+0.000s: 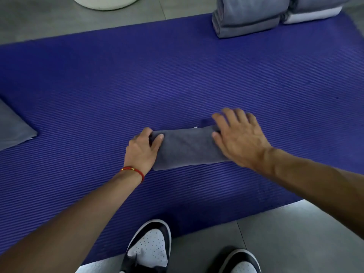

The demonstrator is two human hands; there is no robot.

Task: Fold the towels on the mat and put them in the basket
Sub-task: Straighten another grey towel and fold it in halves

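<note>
A grey towel (187, 147) lies folded into a narrow band on the purple mat (177, 79), between the two hands; beyond the right hand (239, 137), far up and to its right, two stacks of folded towels (246, 18) sit at the mat's far corner, one grey, the other (315, 10) grey over white; well to the left of the left hand (142, 152), another grey cloth (13, 127) lies flat at the mat's edge; a white round base (104, 1) stands on the grey floor (295, 233) beyond the mat, cut off by the frame.

The left hand grips the towel's left end, thumb on top and fingers curled round behind it, a red cord (133, 171) on the wrist; the right hand lies spread and flat over the towel's right end, fingers wide, pressing rather than gripping; both forearms reach forward from below.

Bare mat lies open all around the towel; the near mat edge runs just ahead of two black-and-white shoes (149, 249) on the floor.
</note>
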